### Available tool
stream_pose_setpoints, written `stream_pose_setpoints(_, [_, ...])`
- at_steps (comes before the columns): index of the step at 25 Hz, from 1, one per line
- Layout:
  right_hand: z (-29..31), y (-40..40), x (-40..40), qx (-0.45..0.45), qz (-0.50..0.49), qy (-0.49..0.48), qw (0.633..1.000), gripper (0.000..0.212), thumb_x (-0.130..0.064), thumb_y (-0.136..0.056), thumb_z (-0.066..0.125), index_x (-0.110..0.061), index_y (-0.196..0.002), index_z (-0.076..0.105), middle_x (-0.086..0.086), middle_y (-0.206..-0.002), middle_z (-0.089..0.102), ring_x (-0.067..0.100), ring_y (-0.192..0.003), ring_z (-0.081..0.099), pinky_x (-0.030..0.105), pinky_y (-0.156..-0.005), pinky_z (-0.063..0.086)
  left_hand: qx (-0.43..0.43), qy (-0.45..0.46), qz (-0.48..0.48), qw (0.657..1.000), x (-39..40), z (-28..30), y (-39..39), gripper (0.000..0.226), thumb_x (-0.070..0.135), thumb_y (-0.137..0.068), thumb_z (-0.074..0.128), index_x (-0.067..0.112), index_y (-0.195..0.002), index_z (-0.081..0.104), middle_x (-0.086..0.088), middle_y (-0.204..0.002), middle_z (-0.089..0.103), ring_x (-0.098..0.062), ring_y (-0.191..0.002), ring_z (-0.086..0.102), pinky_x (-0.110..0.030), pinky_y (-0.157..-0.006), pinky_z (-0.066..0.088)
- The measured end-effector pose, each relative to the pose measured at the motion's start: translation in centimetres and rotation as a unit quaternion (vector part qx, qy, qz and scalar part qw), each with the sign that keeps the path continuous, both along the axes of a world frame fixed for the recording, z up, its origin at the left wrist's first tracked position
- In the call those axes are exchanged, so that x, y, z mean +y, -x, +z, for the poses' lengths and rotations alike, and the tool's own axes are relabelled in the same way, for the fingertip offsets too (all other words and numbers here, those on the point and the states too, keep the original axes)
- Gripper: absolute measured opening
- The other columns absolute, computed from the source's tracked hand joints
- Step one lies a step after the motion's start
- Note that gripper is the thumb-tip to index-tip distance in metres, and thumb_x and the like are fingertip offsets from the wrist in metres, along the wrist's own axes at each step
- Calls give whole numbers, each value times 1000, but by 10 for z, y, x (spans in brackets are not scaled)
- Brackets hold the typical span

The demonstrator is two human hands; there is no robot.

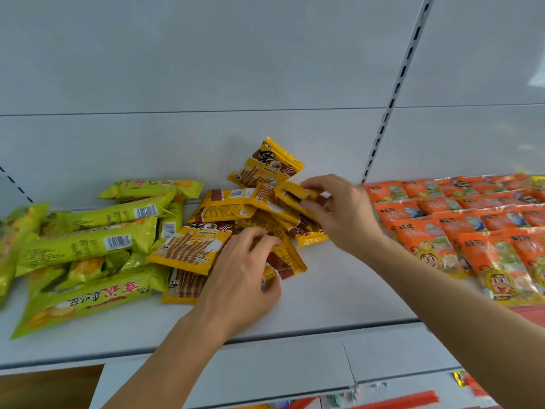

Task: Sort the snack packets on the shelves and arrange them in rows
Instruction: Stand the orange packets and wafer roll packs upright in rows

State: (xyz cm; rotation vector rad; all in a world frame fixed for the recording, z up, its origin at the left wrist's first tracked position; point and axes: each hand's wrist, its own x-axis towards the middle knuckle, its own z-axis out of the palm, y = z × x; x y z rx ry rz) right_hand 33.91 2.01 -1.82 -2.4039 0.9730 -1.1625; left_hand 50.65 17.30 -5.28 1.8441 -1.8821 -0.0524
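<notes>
Head view: a white shelf (339, 293) runs across the frame, backed by pale grey panels, with a slotted upright (392, 98) rising at the right and a grey front lip below. Under it the edge of a lower shelf (236, 376) shows, with a few red and yellow items at bottom right, too blurred to name. Three groups of snack packets lie on the shelf. At left is a loose heap of green packets (88, 246), long and narrow, their long axes mostly running left to right with a slight tilt, several showing barcodes upward. In the middle is a jumbled pile of yellow packets (188, 249) printed with brown wafer sticks; they overlap at mixed angles, and one yellow packet (265, 163) at the back leans against the rear panel, upright with its top edge tilted left. At right the orange packets (442, 228) lie flat in overlapping rows, their long axes running from the front of the shelf toward the back. The left hand (241, 276) rests on the front of the yellow pile, its fingers curled over a packet edge. The right hand (339, 208) reaches in from the right and pinches a yellow packet at the top right of the pile between thumb and fingers.
</notes>
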Motion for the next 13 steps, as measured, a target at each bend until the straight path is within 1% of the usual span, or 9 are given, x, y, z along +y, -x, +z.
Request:
stream_pose_setpoints(1, [6, 7, -1, -42, -40, -6, 998, 21, -11, -87, 74, -19, -106, 74, -6, -94, 72, 4, -79, 61, 8, -72, 45, 12, 2, -9, 1000, -1, -1, 1, 50, 39, -84, 66, 31, -131, 52, 9, -136, 42, -12, -125, 46, -32, -104, 46])
stream_pose_setpoints(4, [19, 25, -6, -130, -101, -77, 983, 23, -7, -89, 68, -26, -101, 73, -12, -83, 72, 4, -76, 69, 22, -67, 52, 41, 11, -35, 998, -6, -2, 6, 48, 43, -87, 63, 32, -132, 52, 12, -136, 42, -9, -124, 46, -26, -101, 46])
stream_pose_setpoints(6, [22, 31, -4, -165, -96, -89, 978, 24, -6, -90, 66, -27, -100, 71, -9, -86, 73, 7, -79, 72, 29, -69, 57, 52, 28, -47, 997, -8, -2, 10, 44, 38, -89, 65, 30, -131, 54, 14, -134, 45, -5, -120, 48, -21, -98, 45])
stream_pose_setpoints(7, [23, 33, -4, -198, -88, -96, 971, 24, -5, -92, 64, -27, -99, 70, -4, -89, 73, 13, -83, 73, 33, -72, 60, 69, 38, -49, 996, -10, 0, 12, 40, 36, -91, 64, 29, -129, 57, 15, -132, 49, -2, -117, 50, -17, -96, 45])
stream_pose_setpoints(9, [29, 36, -1, -283, -39, -121, 951, 27, 1, -92, 62, -24, -98, 69, 6, -95, 73, 24, -88, 74, 40, -78, 61, 166, 65, -42, 983, -18, 8, 18, 29, 33, -94, 60, 26, -122, 63, 16, -122, 61, -1, -111, 57, -14, -90, 47])
stream_pose_setpoints(10, [32, 37, 1, -303, -10, -129, 944, 29, 5, -90, 61, -21, -98, 69, 8, -97, 73, 26, -91, 74, 40, -81, 60, 254, 64, -33, 965, -23, 15, 23, 26, 33, -96, 57, 24, -119, 66, 14, -116, 67, -2, -108, 62, -16, -88, 49])
stream_pose_setpoints(11, [33, 39, 2, -301, 21, -134, 944, 31, 9, -87, 62, -20, -97, 70, 7, -99, 73, 24, -97, 72, 38, -86, 58, 371, 43, -28, 927, -29, 24, 27, 27, 36, -98, 54, 21, -116, 67, 9, -111, 72, -7, -104, 68, -22, -86, 52])
stream_pose_setpoints(12, [33, 42, 4, -287, 61, -140, 946, 33, 9, -84, 63, -21, -95, 71, 4, -102, 74, 21, -105, 70, 33, -90, 55, 503, 8, -29, 864, -36, 36, 32, 33, 41, -100, 51, 17, -116, 68, 2, -108, 75, -14, -100, 72, -28, -84, 53])
stream_pose_setpoints(13, [31, 45, 7, -266, 111, -148, 946, 34, 9, -82, 65, -23, -94, 73, 2, -106, 73, 18, -112, 67, 31, -93, 52, 619, -32, -37, 784, -41, 47, 37, 44, 47, -100, 48, 12, -118, 68, -7, -109, 76, -23, -97, 74, -33, -81, 55])
